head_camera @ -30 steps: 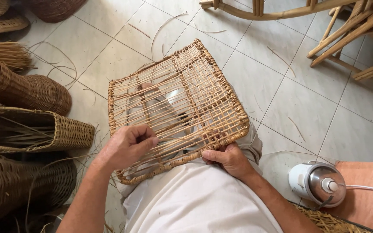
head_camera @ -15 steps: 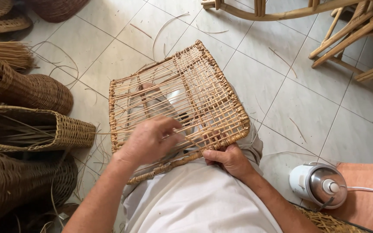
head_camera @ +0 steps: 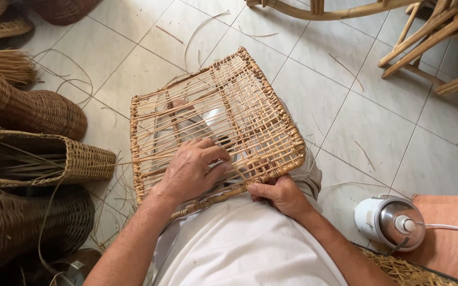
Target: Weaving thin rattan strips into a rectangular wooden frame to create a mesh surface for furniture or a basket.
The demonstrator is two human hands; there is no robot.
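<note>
While we look down at our lap, the tan, rectangular woven rattan panel (head_camera: 213, 127) rests tilted across our knees, its near edge against our white shirt (head_camera: 245, 249). Compared with a second ago, our left hand (head_camera: 192, 169) has moved from the panel's near-left corner up onto the weave, and now lies spread on the strands with the fingers bent, pressing or pinching thin cane near the middle; we cannot tell whether a single strand is pinched. Our right hand (head_camera: 279, 195) has stayed where it was, clenched on the wrapped near rim of the panel, steadying it. We judge from this shift that the work has gone from holding the frame to handling the loose strands where the tight weave on the right meets the open part on the left. Under us lies a pale tiled floor (head_camera: 345, 116) strewn with cane offcuts. Brown woven baskets (head_camera: 33, 153) stand stacked at the left, light wooden furniture legs (head_camera: 425, 42) cross the far right, and a small white-and-metal appliance (head_camera: 390, 222) with a cord sits near our right elbow.
</note>
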